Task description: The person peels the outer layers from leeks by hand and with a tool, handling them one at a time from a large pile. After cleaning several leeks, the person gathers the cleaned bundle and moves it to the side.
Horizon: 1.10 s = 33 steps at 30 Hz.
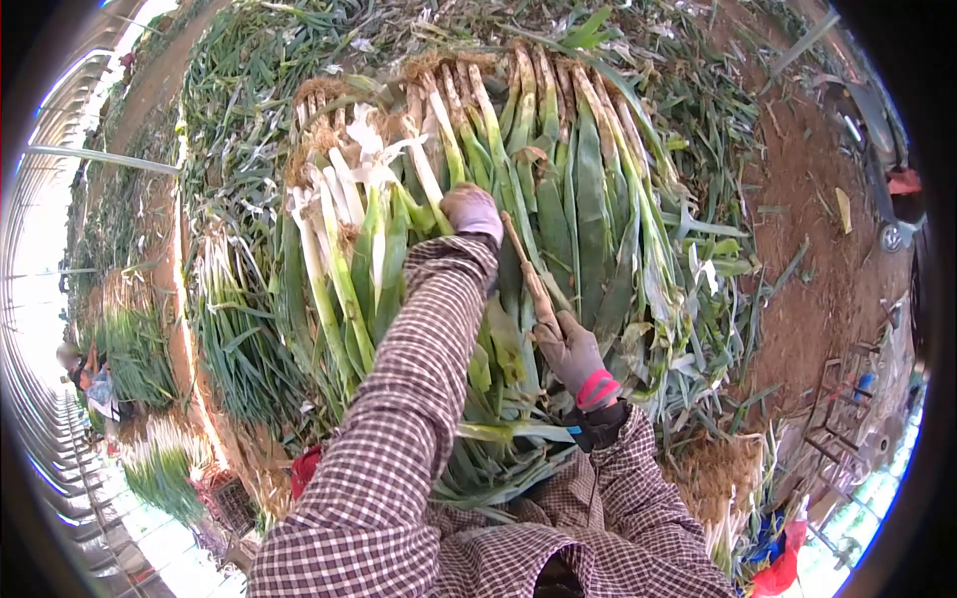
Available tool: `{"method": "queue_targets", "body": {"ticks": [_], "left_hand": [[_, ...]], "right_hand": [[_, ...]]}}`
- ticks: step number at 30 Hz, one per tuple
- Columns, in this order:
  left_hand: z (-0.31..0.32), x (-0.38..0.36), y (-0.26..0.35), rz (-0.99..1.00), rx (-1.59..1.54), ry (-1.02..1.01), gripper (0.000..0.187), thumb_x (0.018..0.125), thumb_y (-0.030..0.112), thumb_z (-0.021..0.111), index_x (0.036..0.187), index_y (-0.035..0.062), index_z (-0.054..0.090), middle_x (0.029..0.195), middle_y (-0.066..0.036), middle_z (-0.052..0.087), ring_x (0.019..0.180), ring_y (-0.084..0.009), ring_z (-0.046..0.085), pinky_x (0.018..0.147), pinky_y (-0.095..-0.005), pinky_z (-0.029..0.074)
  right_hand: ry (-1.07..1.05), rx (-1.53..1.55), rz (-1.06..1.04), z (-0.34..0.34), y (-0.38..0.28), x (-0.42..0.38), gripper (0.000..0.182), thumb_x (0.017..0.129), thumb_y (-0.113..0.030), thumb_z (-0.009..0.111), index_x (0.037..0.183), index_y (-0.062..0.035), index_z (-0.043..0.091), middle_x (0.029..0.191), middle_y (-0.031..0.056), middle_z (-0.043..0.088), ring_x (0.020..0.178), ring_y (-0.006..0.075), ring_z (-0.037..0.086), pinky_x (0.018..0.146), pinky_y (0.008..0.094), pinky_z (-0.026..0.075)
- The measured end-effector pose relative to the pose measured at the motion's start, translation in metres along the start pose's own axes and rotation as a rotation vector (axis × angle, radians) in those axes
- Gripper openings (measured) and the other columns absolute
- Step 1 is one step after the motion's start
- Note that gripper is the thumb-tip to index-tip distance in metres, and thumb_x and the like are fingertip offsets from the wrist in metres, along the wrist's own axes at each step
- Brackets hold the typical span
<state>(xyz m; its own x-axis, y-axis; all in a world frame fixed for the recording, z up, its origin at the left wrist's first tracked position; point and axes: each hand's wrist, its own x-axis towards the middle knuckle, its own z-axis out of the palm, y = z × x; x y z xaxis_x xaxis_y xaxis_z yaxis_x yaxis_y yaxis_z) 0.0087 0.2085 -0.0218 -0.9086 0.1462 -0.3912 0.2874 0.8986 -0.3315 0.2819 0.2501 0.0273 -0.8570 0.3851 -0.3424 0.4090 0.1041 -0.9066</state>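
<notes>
A large pile of leeks lies in front of me, brown roots at the far end and green leaves toward me. My left hand, in a pale glove, is closed at the pile's middle around a leek with a pale stem. My right hand, gloved with a pink cuff, is closed around a brown-skinned leek that points up and left. Whiter, peeled leeks rest on the pile's left side. Some fingers of my left hand are hidden from view.
Loose green leaves cover the ground around the pile. Further leek bundles stand to the left, beyond them a crate and another person. Bare soil and a metal rack are at the right.
</notes>
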Motion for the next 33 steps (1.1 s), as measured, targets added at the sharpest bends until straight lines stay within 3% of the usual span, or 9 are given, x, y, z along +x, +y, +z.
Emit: {"method": "queue_targets", "body": {"ticks": [4,8,13,17,20,22,24,28,33], "left_hand": [[-0.018,-0.036,-0.044,0.090,-0.361,-0.124,0.057,0.076,0.044,0.070,0.113,0.0022,0.059,0.106,-0.017,0.069,0.102,-0.0287,0.066,0.088,-0.0415,0.047],[0.020,-0.096,-0.056,0.048,-0.749,0.018,0.055,0.077,0.042,0.070,0.112,0.0011,0.062,0.104,-0.021,0.069,0.101,-0.0339,0.065,0.091,-0.0406,0.047],[0.058,-0.101,-0.075,0.101,-1.328,-0.185,0.053,0.078,0.038,0.073,0.111,-0.0027,0.064,0.106,-0.023,0.069,0.101,-0.0347,0.066,0.087,-0.0398,0.051],[0.054,-0.108,-0.078,0.077,-1.154,-0.088,0.049,0.084,0.032,0.069,0.120,-0.0010,0.063,0.116,-0.023,0.066,0.107,-0.0349,0.064,0.092,-0.0384,0.049],[0.047,-0.114,-0.087,0.037,-1.186,-0.254,0.050,0.084,0.033,0.068,0.122,0.0012,0.062,0.119,-0.022,0.064,0.111,-0.0346,0.062,0.095,-0.0381,0.048],[0.061,-0.116,-0.085,0.056,-1.024,-0.196,0.051,0.085,0.036,0.066,0.125,0.0052,0.062,0.124,-0.021,0.062,0.115,-0.0349,0.060,0.098,-0.0401,0.047],[0.062,-0.126,-0.082,-0.013,-0.979,-0.141,0.047,0.083,0.035,0.070,0.118,0.0036,0.065,0.115,-0.018,0.068,0.106,-0.0325,0.065,0.092,-0.0378,0.050],[0.053,-0.136,-0.089,0.001,-1.047,-0.191,0.052,0.084,0.041,0.064,0.124,0.0073,0.062,0.121,-0.019,0.064,0.113,-0.0352,0.060,0.097,-0.0422,0.047],[0.047,-0.142,-0.092,-0.035,-1.040,-0.167,0.049,0.083,0.039,0.064,0.119,0.0064,0.064,0.117,-0.020,0.065,0.111,-0.0371,0.060,0.094,-0.0442,0.047]], "right_hand": [[-0.010,-0.105,-0.020,-0.018,-0.008,-0.025,0.035,0.091,-0.039,0.064,0.091,-0.0052,0.055,0.069,0.0212,0.057,0.067,0.0411,0.059,0.058,0.0428,0.045],[-0.017,-0.431,-0.043,-0.025,-0.026,-0.048,0.037,0.090,-0.044,0.061,0.090,-0.0079,0.053,0.072,0.0226,0.061,0.072,0.0450,0.062,0.059,0.0499,0.047],[-0.086,-0.534,-0.025,-0.024,-0.027,-0.068,0.039,0.089,-0.045,0.061,0.093,-0.0076,0.053,0.073,0.0233,0.064,0.071,0.0438,0.064,0.060,0.0527,0.049],[-0.019,-0.544,-0.125,-0.005,-0.031,-0.028,0.042,0.090,-0.049,0.057,0.096,-0.0074,0.056,0.073,0.0234,0.065,0.071,0.0444,0.064,0.061,0.0527,0.050],[-0.016,-0.595,-0.074,0.011,-0.042,0.028,0.047,0.090,-0.053,0.053,0.098,-0.0073,0.058,0.078,0.0246,0.066,0.076,0.0448,0.065,0.065,0.0532,0.051],[-0.018,-0.627,-0.092,0.020,-0.041,0.063,0.050,0.091,-0.056,0.051,0.097,-0.0066,0.061,0.083,0.0257,0.067,0.081,0.0451,0.065,0.071,0.0529,0.051],[-0.027,-0.631,-0.080,0.028,-0.047,0.089,0.052,0.091,-0.055,0.051,0.094,-0.0049,0.062,0.087,0.0263,0.067,0.085,0.0446,0.065,0.075,0.0515,0.051],[-0.012,-0.639,-0.078,0.037,-0.057,0.127,0.054,0.091,-0.056,0.051,0.096,-0.0030,0.063,0.088,0.0271,0.067,0.087,0.0447,0.065,0.077,0.0505,0.051],[-0.030,-0.644,-0.015,0.051,-0.073,0.171,0.055,0.090,-0.054,0.050,0.100,-0.0016,0.066,0.094,0.0286,0.066,0.092,0.0440,0.064,0.080,0.0501,0.050]]}}
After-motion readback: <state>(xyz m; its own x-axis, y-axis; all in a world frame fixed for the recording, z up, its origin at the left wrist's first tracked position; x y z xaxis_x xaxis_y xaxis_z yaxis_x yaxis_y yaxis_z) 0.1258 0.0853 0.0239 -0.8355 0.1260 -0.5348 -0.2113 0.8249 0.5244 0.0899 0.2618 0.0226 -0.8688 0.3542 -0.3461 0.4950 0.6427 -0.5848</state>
